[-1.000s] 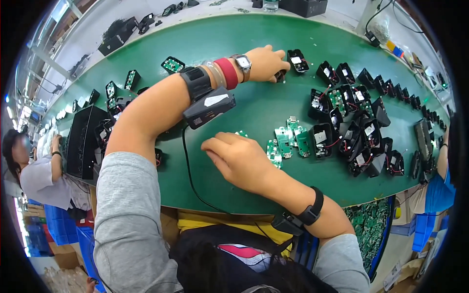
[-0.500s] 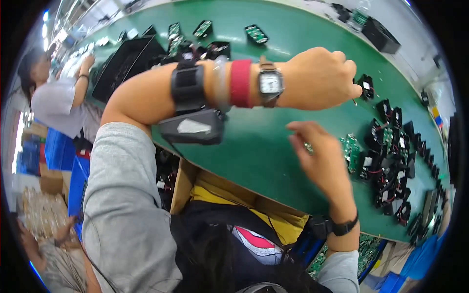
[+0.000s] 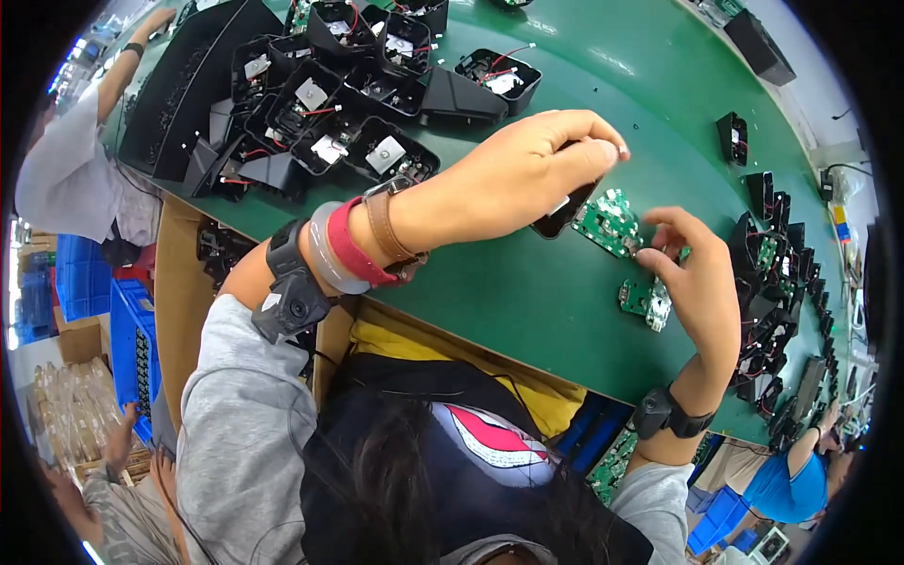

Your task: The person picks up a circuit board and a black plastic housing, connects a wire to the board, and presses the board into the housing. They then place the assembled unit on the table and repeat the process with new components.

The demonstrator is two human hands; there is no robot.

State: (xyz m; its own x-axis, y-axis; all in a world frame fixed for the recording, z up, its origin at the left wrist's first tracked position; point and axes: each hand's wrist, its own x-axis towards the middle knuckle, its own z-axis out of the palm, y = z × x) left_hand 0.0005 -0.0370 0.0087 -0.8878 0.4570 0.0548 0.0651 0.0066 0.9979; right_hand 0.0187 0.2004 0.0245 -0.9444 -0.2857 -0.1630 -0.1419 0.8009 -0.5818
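Note:
My left hand [image 3: 541, 169] reaches across the table, its fingers closed round a small black plastic housing [image 3: 562, 212] that is partly hidden beneath it. Just right of the housing is a green circuit board [image 3: 605, 224] dotted with parts. The bent thumb and fingers of my right hand [image 3: 700, 268] pinch this board at its right edge. Below that hand, more small green boards [image 3: 637, 298] lie on the table, one partly hidden by a pale metallic piece.
Open black housings [image 3: 386, 155] with wires crowd the upper left beside a large black bin [image 3: 188, 94]. More housings [image 3: 767, 250] line the right side of the green table [image 3: 508, 320]. A cardboard box with yellow lining [image 3: 546, 400] sits at the near edge. Co-workers are at both sides.
The view has shifted, showing more housings at left. My left hand has come back from the far right and now holds a black housing. My right hand has closed on the circuit board.

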